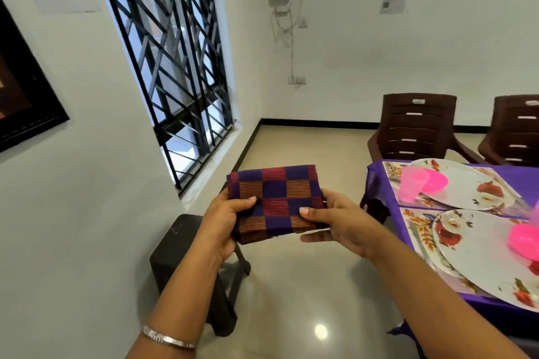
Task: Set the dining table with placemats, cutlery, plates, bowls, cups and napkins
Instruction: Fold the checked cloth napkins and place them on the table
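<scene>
A folded stack of checked purple, red and orange cloth napkins (pixel 277 198) is held in front of me, above the floor and left of the table. My left hand (pixel 224 221) grips its left edge with the thumb on top. My right hand (pixel 335 221) grips its right edge, thumb on top too. On the purple-covered dining table (pixel 379 183) at the right lie floral placemats (pixel 414 224). Two white floral plates (pixel 478 192) (pixel 478 253) sit on them, with a pink cup (pixel 409 185), a pink bowl (pixel 434 179) and another pink bowl (pixel 523 237).
Two brown plastic chairs (pixel 417 128) (pixel 516 131) stand at the table's far side. A small dark stool (pixel 180 248) is below my hands by the wall. A barred window (pixel 175 67) fills the left wall. Tiled floor (pixel 306 285) lies between stool and table.
</scene>
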The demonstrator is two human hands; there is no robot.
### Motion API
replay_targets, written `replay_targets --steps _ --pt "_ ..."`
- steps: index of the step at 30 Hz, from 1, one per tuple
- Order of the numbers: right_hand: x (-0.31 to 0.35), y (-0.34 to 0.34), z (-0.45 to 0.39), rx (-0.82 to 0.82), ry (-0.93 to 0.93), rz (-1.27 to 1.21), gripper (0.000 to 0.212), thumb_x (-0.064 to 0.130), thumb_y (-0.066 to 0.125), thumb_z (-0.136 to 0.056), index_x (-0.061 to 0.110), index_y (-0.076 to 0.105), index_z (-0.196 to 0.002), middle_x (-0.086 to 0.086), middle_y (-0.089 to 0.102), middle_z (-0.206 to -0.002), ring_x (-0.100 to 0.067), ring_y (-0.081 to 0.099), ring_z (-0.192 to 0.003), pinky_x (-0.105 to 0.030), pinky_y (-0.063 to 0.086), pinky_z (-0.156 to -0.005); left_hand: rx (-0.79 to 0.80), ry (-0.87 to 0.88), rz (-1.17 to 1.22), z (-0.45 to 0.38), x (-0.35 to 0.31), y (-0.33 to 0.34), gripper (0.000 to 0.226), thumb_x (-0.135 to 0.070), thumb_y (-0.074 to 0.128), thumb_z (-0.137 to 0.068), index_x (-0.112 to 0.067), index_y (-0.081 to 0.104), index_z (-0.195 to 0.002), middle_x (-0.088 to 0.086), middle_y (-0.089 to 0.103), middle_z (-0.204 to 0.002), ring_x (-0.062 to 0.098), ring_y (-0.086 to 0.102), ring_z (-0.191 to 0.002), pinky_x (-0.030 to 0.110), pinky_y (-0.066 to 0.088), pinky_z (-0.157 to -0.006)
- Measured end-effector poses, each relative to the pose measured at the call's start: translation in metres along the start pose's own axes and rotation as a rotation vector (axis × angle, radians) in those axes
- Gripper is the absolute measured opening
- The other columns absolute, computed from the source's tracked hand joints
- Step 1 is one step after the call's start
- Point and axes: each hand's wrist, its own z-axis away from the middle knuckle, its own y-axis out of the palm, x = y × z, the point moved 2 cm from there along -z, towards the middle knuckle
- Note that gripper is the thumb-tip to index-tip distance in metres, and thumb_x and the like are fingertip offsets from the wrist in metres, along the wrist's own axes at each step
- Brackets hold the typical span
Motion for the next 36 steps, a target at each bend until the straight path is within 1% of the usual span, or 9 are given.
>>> replay_targets --steps 4,6,8,10,14,21,26,31,36 --pt "-0.010 0.001 -0.003 -0.210 -0.052 -0.001 0.019 0.019 0.050 -0.098 0.024 0.049 -0.117 -0.003 0.066 -0.110 -0.020 0.068 -0.096 -0.039 0.059 -0.076 -0.131 0.146 -0.129 -0.017 0.019 0.020 0.016 -0.028 0.049 -0.100 -0.021 0.056 -0.112 0.003 0.068 -0.101 0.020 0.066 -0.089 0.030 0.051 -0.065" --pt "-0.016 0.001 -0.003 -0.347 -0.101 0.037 0.018 0.039 0.050 -0.097 0.025 0.051 -0.108 -0.002 0.069 -0.100 -0.015 0.069 -0.079 -0.027 0.056 -0.059 -0.173 0.284 -0.307 -0.024 0.028 0.030 0.035 -0.053 0.043 -0.095 -0.023 0.053 -0.109 -0.002 0.065 -0.098 0.013 0.063 -0.087 0.024 0.047 -0.065" --pt "-0.022 -0.007 -0.002 -0.529 -0.129 0.080 0.031 0.054 0.048 -0.092 0.024 0.054 -0.100 0.001 0.069 -0.088 -0.013 0.066 -0.066 -0.018 0.047 -0.047 -0.175 0.394 -0.474 -0.031 0.036 0.040 0.047 -0.062 0.035 -0.090 -0.021 0.051 -0.107 -0.007 0.062 -0.093 0.007 0.060 -0.081 0.017 0.043 -0.061" --pt "-0.027 -0.019 -0.001 -0.685 -0.148 0.140 0.035 0.056 0.044 -0.092 0.023 0.057 -0.093 0.003 0.069 -0.083 -0.012 0.066 -0.069 -0.018 0.047 -0.046 -0.151 0.447 -0.525 -0.038 0.044 0.052 0.044 -0.056 0.032 -0.093 -0.018 0.049 -0.107 -0.010 0.059 -0.089 0.003 0.058 -0.076 0.010 0.042 -0.054" --pt "-0.040 -0.053 0.007 -0.888 -0.228 0.267 0.038 0.046 0.041 -0.097 0.017 0.063 -0.090 0.001 0.070 -0.082 -0.013 0.068 -0.075 -0.036 0.059 -0.067 -0.069 0.378 -0.480 -0.052 0.074 0.089 0.033 -0.040 0.033 -0.102 -0.012 0.049 -0.108 -0.010 0.056 -0.088 0.005 0.057 -0.076 0.004 0.043 -0.052" --pt "-0.049 -0.145 0.042 -1.095 -0.241 0.305 0.036 0.039 0.041 -0.099 0.012 0.064 -0.089 0.004 0.067 -0.078 -0.006 0.063 -0.070 -0.015 0.050 -0.057 0.143 0.317 -0.435 -0.072 0.116 0.193 0.027 -0.045 0.031 -0.101 -0.025 0.047 -0.110 -0.013 0.058 -0.095 0.006 0.060 -0.085 0.020 0.052 -0.065" --pt "-0.059 -0.225 0.077 -1.276 -0.225 0.320 0.038 0.037 0.045 -0.099 0.011 0.057 -0.073 0.000 0.060 -0.064 -0.005 0.054 -0.058 -0.016 0.041 -0.052 0.311 0.241 -0.424 -0.079 0.148 0.290 0.029 -0.050 0.033 -0.097 -0.029 0.046 -0.114 -0.013 0.058 -0.099 0.007 0.062 -0.088 0.022 0.053 -0.064" --pt "-0.075 -0.309 0.115 -1.365 -0.142 0.166 0.045 0.045 0.053 -0.093 0.004 0.063 -0.076 -0.011 0.068 -0.071 -0.024 0.061 -0.063 -0.035 0.049 -0.060 0.405 0.189 -0.385 -0.074 0.187 0.379 0.034 -0.046 0.034 -0.101 -0.022 0.051 -0.117 -0.006 0.061 -0.100 0.006 0.061 -0.088 0.019 0.048 -0.062" --pt "-0.095 -0.366 0.139 -1.278 -0.172 -0.552 0.030 0.034 0.066 -0.086 0.007 0.070 -0.099 -0.010 0.074 -0.092 -0.024 0.069 -0.079 -0.031 0.053 -0.067 0.463 0.040 -0.309 -0.060 0.227 0.442 0.021 -0.046 0.032 -0.101 -0.035 0.048 -0.110 -0.011 0.059 -0.103 0.009 0.061 -0.092 0.020 0.049 -0.065"
